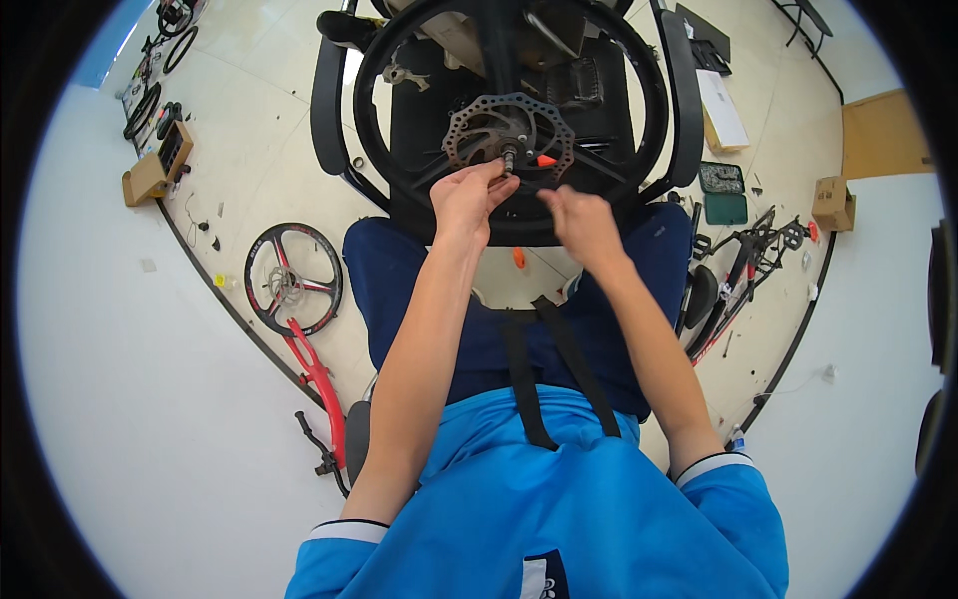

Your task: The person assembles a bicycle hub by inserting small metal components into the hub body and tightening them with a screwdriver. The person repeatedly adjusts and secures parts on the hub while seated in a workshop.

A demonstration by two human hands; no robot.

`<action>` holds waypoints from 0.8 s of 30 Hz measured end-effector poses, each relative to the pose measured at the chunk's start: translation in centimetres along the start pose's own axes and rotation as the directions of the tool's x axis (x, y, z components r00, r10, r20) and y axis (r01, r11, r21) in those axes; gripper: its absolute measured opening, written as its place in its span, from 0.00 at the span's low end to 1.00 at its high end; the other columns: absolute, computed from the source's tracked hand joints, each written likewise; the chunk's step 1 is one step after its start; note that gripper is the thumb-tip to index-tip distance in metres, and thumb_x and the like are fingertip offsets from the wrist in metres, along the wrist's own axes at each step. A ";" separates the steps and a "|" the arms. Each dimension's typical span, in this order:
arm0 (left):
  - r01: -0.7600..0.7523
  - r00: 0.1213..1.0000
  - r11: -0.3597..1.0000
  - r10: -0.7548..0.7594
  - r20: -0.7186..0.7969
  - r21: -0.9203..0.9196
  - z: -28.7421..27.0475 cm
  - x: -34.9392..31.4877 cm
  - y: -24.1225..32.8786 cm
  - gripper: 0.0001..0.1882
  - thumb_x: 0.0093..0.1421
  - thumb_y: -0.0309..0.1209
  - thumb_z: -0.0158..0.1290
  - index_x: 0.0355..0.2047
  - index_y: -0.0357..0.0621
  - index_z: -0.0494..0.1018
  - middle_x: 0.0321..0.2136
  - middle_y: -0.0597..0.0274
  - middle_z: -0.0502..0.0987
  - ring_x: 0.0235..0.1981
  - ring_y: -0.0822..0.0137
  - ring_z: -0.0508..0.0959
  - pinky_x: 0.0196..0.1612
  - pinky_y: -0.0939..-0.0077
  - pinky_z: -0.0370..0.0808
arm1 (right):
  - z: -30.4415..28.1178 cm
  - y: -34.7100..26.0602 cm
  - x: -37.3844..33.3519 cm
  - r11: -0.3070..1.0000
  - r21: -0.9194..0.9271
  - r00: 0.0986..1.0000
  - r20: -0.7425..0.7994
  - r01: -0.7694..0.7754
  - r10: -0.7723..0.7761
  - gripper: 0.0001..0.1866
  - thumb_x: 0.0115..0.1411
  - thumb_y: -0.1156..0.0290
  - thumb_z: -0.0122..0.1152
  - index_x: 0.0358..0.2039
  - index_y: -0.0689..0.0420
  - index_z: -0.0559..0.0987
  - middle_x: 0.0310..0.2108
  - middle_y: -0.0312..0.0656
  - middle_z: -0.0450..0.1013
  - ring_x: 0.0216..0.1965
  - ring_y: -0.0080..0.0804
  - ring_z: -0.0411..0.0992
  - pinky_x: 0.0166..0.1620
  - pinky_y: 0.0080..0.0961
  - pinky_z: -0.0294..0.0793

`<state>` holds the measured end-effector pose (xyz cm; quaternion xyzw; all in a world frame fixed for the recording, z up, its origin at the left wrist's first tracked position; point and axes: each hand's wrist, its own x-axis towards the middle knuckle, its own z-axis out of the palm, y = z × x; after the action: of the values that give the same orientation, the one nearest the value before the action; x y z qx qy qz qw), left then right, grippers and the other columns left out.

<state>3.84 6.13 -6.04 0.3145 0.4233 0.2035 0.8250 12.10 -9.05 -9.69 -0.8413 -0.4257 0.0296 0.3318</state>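
Note:
A black bicycle wheel (361,120) rests across a black chair in front of me, its disc brake rotor (461,130) facing up. The threaded axle (509,157) sticks up from the hub at the rotor's middle. My left hand (464,205) pinches the axle's end between thumb and fingers. Just right of it, my right hand (586,228) is closed, thumb and fingertips pressed together near the rotor's lower edge. What it holds, if anything, is too small and dark to make out. A small orange-red piece (546,161) shows beside the hub.
Chair armrests (327,110) flank the wheel. A silver brake caliper (404,77) lies on the seat. On the floor are a three-spoke wheel (329,285), a red frame (321,379), an open green case (725,208), a bicycle (743,265) and cardboard boxes (833,205).

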 end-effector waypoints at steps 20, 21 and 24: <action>-0.396 0.871 0.133 0.367 0.326 0.908 -5.5 4.6 -9.3 0.13 0.54 0.31 0.61 0.25 0.30 0.78 0.27 0.52 0.80 0.30 0.55 0.80 0.36 0.59 0.75 | -2.6 0.7 -8.1 0.881 0.253 0.911 0.218 -0.400 0.351 0.13 0.66 0.67 0.48 0.29 0.64 0.70 0.23 0.59 0.70 0.29 0.60 0.70 0.32 0.45 0.68; -0.375 0.848 -0.075 0.375 0.375 0.924 -5.4 4.9 -9.3 0.13 0.52 0.34 0.58 0.28 0.34 0.79 0.30 0.51 0.80 0.35 0.51 0.78 0.43 0.54 0.69 | -2.5 0.7 -9.1 0.863 0.272 0.901 0.216 -0.426 0.377 0.14 0.66 0.67 0.48 0.29 0.64 0.70 0.23 0.59 0.70 0.29 0.60 0.70 0.31 0.44 0.68; -0.243 0.915 -0.462 0.183 0.360 0.853 -3.2 6.0 -8.9 0.14 0.52 0.38 0.55 0.32 0.39 0.79 0.33 0.53 0.80 0.37 0.54 0.79 0.46 0.59 0.67 | -2.8 0.2 -10.9 0.839 0.277 0.880 0.230 -0.468 0.415 0.14 0.65 0.66 0.49 0.28 0.65 0.71 0.23 0.59 0.70 0.29 0.60 0.70 0.31 0.43 0.67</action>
<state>5.16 4.42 -17.02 0.9384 0.3087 -0.0819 0.1321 6.26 -18.66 -10.17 -0.8452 -0.2343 0.2429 0.4144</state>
